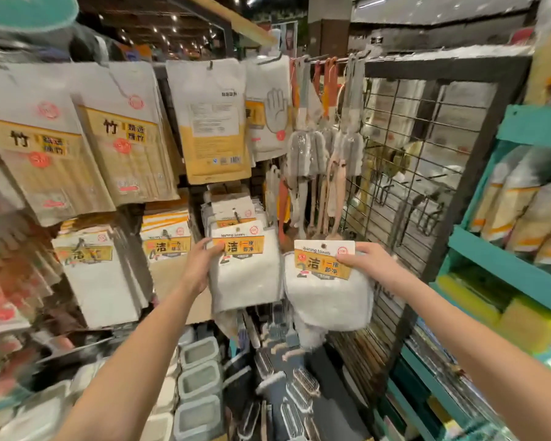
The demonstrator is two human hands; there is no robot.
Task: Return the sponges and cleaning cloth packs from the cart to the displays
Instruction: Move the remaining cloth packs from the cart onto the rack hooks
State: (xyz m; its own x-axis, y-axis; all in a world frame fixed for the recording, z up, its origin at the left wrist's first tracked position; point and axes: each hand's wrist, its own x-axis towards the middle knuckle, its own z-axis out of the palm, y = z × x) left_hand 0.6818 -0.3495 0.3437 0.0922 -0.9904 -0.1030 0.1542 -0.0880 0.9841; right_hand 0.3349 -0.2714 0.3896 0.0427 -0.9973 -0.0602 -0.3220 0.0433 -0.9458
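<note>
My left hand (201, 265) grips the left edge of a white cleaning towel pack (244, 275) that hangs at the front of a row of the same packs on a display hook (236, 214). My right hand (368, 259) holds a second white cleaning towel pack (326, 294) by the right side of its orange header card, just right of the hanging one and at about the same height. The two packs nearly touch. No cart is in view.
More cloth packs (99, 275) hang to the left, and bamboo cloth packs (45, 160) hang above. Brushes (318, 173) dangle from a rail at centre. A black wire grid panel (427, 173) stands to the right, then teal shelves (497, 265) with yellow sponges (477, 300). Storage boxes (199, 383) sit below.
</note>
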